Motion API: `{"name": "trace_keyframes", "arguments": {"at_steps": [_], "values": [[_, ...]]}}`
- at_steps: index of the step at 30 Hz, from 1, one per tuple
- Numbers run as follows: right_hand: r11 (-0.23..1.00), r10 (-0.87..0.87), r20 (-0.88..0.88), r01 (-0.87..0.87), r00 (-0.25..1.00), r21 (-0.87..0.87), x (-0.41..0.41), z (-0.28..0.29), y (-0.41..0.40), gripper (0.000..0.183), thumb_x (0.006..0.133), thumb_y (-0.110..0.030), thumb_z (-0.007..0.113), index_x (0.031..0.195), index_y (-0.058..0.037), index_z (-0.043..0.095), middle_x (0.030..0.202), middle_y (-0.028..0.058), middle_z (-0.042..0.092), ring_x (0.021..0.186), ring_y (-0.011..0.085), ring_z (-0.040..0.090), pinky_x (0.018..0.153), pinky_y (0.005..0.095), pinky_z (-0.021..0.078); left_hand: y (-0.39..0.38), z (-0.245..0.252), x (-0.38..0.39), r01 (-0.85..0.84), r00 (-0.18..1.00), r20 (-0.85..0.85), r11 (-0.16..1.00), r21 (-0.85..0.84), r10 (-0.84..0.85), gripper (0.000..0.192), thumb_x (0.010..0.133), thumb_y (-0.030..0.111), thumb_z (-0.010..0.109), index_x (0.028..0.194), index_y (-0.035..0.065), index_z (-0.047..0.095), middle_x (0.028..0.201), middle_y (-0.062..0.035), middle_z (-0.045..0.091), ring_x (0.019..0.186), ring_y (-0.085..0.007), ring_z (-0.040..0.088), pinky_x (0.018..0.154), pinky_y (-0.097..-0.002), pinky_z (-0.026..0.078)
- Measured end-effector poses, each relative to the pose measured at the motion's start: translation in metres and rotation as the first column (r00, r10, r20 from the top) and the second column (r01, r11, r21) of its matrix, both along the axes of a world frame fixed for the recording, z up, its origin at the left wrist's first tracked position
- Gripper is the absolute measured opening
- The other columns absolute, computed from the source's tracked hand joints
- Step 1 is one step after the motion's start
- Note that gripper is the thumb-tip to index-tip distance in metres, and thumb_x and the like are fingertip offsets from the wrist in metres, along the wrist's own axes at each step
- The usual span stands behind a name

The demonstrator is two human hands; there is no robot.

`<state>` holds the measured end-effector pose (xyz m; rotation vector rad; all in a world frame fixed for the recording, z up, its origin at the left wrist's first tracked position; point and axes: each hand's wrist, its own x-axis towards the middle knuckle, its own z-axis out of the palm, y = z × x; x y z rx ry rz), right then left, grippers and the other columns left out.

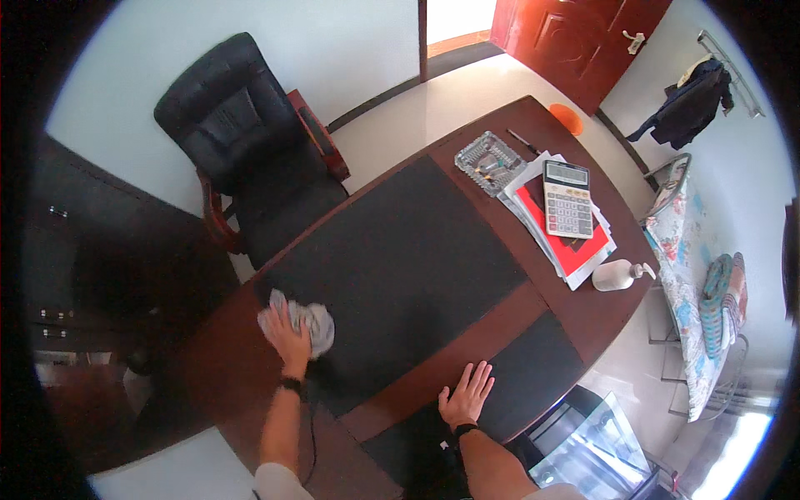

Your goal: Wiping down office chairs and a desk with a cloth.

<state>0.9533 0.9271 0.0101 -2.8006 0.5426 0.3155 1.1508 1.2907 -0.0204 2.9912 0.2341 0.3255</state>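
A crumpled light-grey cloth [322,330] lies bunched on the desk's left part, across the edge between wood and black inlay. My left hand [290,337] presses down over it, fingers spread on the fabric. My right hand [465,398] rests palm down and holds nothing, its fingers apart beside a smaller black inlay panel [531,369]. Under both hands is a dark reddish-brown wooden desk [425,381] with a large black inlay panel [400,262]. Each wrist wears a black band.
At the desk's far right are a glass ashtray [490,164], a pen [522,141], a calculator [567,200] on stacked papers [578,275], and a white pump bottle [614,275]. A black armchair [250,125] stands behind the desk. A glass-topped stand [587,444] is near my right arm.
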Motion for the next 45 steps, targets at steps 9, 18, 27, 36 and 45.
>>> {"name": "trace_keyframes", "arguments": {"at_steps": [9, 18, 27, 36, 45], "values": [[1.000, 0.019, 0.053, -0.020, 0.998, 0.019, -0.001, -0.008, -0.005, 0.083, 0.084, -0.037, 0.057, 0.148, 0.0077, 0.029, 0.158, 0.0328, 0.012, 0.148, 0.0482, 0.007, 0.119, 0.0600, 0.0073, -0.036, 0.002, -0.088, -0.508, 0.860, -0.024, 0.860, 0.042, 0.510, 0.058, 0.097, 0.044, 0.049, 0.148, 0.0167, 0.042, 0.156, -0.0204, 0.030, 0.141, -0.0407, 0.031, 0.113, -0.0612, 0.017], [0.980, 0.135, 0.145, -0.154, 0.980, 0.128, -0.013, -0.008, -0.030, 0.080, 0.084, -0.038, 0.060, 0.146, 0.0059, 0.035, 0.156, 0.0336, 0.017, 0.146, 0.0495, 0.012, 0.117, 0.0607, 0.0104, -0.243, 0.004, 0.009, -0.248, 0.967, -0.081, 0.965, -0.089, 0.241, 0.068, 0.092, 0.050, 0.051, 0.149, 0.0153, 0.040, 0.160, -0.0223, 0.020, 0.147, -0.0461, 0.011, 0.111, -0.0714, 0.007], [0.981, 0.174, 0.180, -0.187, 0.968, 0.055, -0.031, 0.012, -0.205, 0.086, 0.085, -0.047, 0.062, 0.147, 0.0046, 0.034, 0.157, 0.0290, 0.021, 0.148, 0.0440, 0.014, 0.116, 0.0622, 0.0099, -0.437, 0.017, 0.016, 0.243, 0.968, -0.049, 0.967, -0.073, -0.247, 0.071, 0.091, 0.053, 0.050, 0.149, 0.0146, 0.041, 0.158, -0.0214, 0.026, 0.146, -0.0474, 0.014, 0.111, -0.0724, 0.006], [0.976, 0.217, -0.009, -0.217, 0.976, 0.015, -0.028, 0.006, -0.218, 0.087, 0.089, -0.058, 0.050, 0.153, -0.0021, 0.028, 0.161, 0.0219, 0.015, 0.151, 0.0368, 0.009, 0.118, 0.0588, 0.0091, -0.464, 0.020, -0.005, 0.330, 0.943, -0.023, 0.941, -0.077, -0.333, 0.068, 0.088, 0.047, 0.058, 0.147, 0.0150, 0.044, 0.158, -0.0194, 0.027, 0.146, -0.0451, 0.017, 0.110, -0.0723, 0.008], [0.976, 0.218, -0.059, -0.217, 0.974, 0.022, -0.033, -0.005, -0.213, 0.090, 0.087, -0.060, 0.051, 0.153, -0.0030, 0.028, 0.162, 0.0203, 0.014, 0.151, 0.0365, 0.009, 0.118, 0.0584, 0.0094, -0.364, 0.037, -0.096, 0.311, 0.928, -0.155, 0.934, -0.179, -0.339, 0.067, 0.084, 0.035, 0.065, 0.144, 0.0134, 0.046, 0.157, -0.0186, 0.030, 0.146, -0.0414, 0.021, 0.114, -0.0639, 0.014]]}}
